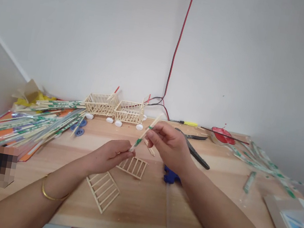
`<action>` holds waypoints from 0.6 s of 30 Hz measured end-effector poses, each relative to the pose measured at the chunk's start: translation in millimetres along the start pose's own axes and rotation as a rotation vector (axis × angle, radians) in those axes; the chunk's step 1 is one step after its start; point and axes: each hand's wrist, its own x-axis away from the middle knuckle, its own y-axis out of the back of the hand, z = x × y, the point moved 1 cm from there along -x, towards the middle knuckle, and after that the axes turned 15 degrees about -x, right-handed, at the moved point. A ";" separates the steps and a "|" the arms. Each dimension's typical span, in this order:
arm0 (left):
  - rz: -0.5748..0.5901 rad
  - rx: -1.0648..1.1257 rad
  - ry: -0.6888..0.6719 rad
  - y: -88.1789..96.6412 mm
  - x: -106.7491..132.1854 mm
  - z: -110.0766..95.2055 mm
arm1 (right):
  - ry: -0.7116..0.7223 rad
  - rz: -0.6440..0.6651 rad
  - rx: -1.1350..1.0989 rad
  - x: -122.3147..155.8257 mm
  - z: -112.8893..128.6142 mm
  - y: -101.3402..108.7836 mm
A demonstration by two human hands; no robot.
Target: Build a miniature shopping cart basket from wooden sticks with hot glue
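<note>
Wooden table [142,209] | left hand [110,154] pinched on lower end of wrapped sticks [143,136] | right hand [169,145] pinching higher

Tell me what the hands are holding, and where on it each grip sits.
A thin, green-marked stick bundle: the left hand pinches its lower end; the right hand has its grip farther up, short of the upper tip.

Passage is free between the near slatted panel [103,191] and blue tool [170,175]; wheeled carts [128,117] block back left.
</note>
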 end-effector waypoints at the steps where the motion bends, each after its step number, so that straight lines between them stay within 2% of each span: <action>1: 0.016 0.007 -0.011 1.5 0.2 1.5 | 0.003 0.003 0.023 0.3 -0.2 0.0; 4: 0.031 0.030 -0.049 9.3 1.2 7.9 | 0.024 -0.015 0.040 0.7 -2.0 -0.4; 9: 0.076 0.036 -0.046 25.4 3.3 24.9 | 0.098 -0.195 -0.049 6.8 -6.3 -8.8; 15: 0.182 0.065 -0.019 48.0 10.1 52.5 | 0.204 -0.088 0.065 18.8 -6.3 -21.9; 18: 0.205 0.072 0.041 53.7 15.2 66.1 | 0.245 -0.087 0.058 20.3 -5.9 -22.9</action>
